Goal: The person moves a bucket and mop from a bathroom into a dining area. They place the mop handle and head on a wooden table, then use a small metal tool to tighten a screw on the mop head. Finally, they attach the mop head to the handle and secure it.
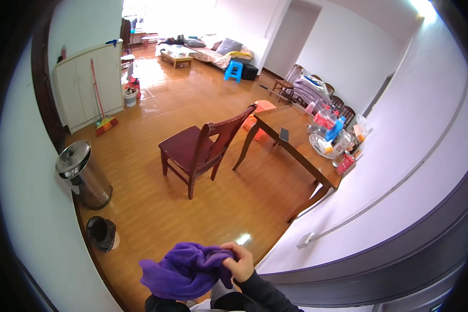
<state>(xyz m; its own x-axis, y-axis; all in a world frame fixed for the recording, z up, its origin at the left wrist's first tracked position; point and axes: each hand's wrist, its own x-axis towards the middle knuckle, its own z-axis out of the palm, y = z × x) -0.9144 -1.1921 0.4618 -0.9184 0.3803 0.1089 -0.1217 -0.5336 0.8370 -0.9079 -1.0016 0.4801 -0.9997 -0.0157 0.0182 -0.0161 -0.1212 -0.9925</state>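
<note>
A bunched purple cloth (179, 273) is right below me, in front of my body and above the wooden floor (140, 192). My right hand (239, 263) is closed on its right end, gripping a fold. My left sleeve (164, 304) runs in under the cloth, which hides that hand, so I cannot tell its grip. Beyond stands a dark red chair (184, 145), near a wooden surface (275, 119) carrying a blue bottle (335, 129); a steel bin (92, 183) stands to my left.
</note>
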